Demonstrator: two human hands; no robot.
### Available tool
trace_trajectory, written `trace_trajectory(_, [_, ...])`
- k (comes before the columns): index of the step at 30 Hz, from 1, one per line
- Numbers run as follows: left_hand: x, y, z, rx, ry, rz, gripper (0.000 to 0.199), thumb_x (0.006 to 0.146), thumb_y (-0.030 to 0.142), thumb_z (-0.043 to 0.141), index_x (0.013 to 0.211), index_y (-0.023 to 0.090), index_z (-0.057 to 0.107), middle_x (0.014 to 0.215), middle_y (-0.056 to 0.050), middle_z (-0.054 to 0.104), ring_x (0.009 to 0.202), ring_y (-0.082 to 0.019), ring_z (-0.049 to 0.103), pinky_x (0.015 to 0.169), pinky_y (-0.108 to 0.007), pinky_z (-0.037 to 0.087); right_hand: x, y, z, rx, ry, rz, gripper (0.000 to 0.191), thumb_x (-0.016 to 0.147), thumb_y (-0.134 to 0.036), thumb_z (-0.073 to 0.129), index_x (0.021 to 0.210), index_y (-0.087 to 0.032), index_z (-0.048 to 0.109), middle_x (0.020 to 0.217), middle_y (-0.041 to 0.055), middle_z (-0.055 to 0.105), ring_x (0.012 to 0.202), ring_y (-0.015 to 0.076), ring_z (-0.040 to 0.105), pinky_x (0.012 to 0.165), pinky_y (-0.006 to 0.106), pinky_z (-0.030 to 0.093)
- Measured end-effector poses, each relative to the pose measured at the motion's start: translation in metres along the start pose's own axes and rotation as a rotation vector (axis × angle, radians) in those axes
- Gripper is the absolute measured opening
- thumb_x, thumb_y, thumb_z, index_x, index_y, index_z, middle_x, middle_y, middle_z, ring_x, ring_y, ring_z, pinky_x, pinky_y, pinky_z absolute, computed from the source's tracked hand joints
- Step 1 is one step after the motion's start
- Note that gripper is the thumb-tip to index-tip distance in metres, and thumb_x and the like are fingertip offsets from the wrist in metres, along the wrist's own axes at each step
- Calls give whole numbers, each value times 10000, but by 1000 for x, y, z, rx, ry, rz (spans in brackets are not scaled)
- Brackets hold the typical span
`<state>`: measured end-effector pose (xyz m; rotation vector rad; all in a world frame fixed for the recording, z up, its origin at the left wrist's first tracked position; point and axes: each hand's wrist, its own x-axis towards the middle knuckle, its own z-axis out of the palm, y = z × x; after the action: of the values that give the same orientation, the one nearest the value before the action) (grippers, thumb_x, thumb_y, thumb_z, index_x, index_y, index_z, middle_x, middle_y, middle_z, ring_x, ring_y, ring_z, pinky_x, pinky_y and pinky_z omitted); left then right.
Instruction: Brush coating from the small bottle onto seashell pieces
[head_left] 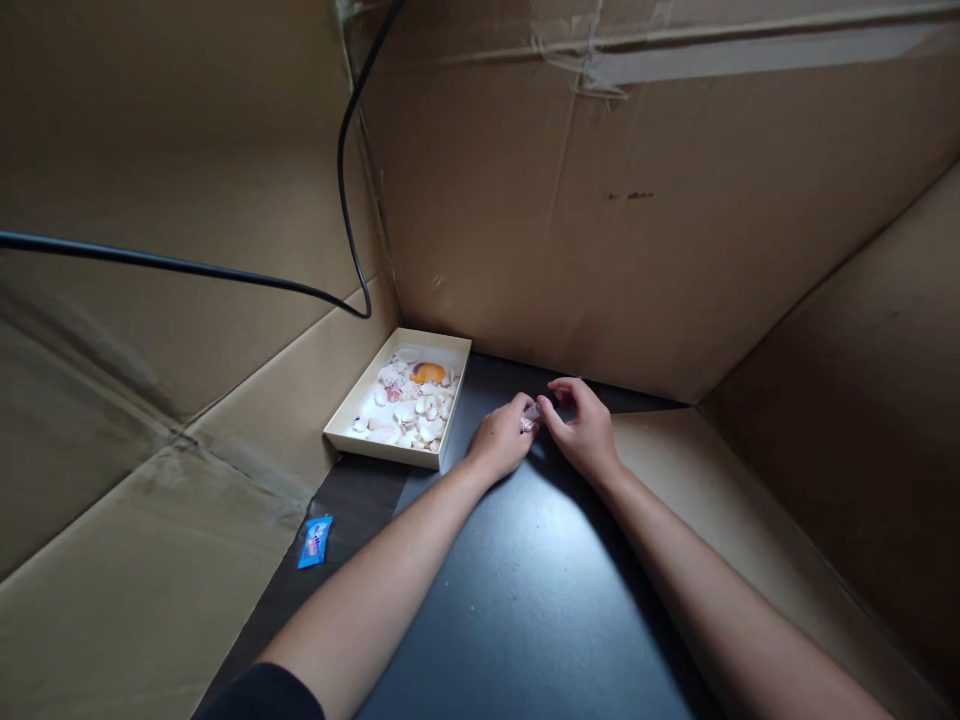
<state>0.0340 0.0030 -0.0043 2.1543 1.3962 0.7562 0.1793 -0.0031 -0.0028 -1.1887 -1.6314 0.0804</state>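
Both forearms stretch forward over the dark worktop (525, 600), converging near its far edge. The left arm comes in from the near left, a dark sleeve (262, 692) at its elbow end; the bare right arm angles in from the near right. The left hand (501, 440) lies back upward, its fingers curled round a small shell (528, 425), which sits near the far edge, just left of the right hand (585, 428). That hand is turned inward, its thumb and forefinger standing apart in a loose curve; whether the thumb touches anything cannot be told. The shell is whitish with pinkish, bumpy markings, partly covered by the fingers. Just above it is a greyish piece (532, 411), too small to identify. A cream tray (382, 452) of shells occupies the far left corner, and a blue packet (315, 541) lies by the left edge.
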Motion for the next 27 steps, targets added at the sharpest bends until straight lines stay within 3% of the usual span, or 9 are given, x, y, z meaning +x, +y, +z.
trace_trajectory(9, [0,1,0,11,32,-21,236,871,290,515,1101,242,536,953,-32,691,811,-173,633,687,-248,431,-1,1,-1,146,50,-41,166,922,-247,483,1028,-212,605,1018,79,680,924,199,650,823,353,531])
trace_trajectory(15, [0,3,-2,19,56,-30,214,877,316,510,1077,245,534,931,-25,689,787,-169,633,659,-243,414,-2,3,2,130,0,41,168,909,-320,532,1016,-209,600,944,58,688,819,184,658,763,330,538])
trace_trajectory(19, [-2,3,-2,18,69,-31,216,879,334,511,1076,248,536,936,-23,695,796,-176,640,649,-245,408,-1,2,0,91,73,48,181,909,-340,540,1000,-204,616,883,49,681,753,176,638,726,319,528])
trace_trajectory(27, [-2,3,-1,59,66,-28,201,873,342,502,1049,248,527,906,-23,692,768,-185,640,626,-253,377,-1,3,0,43,23,-58,236,948,-282,464,1095,-201,630,1032,84,693,938,211,646,836,371,519])
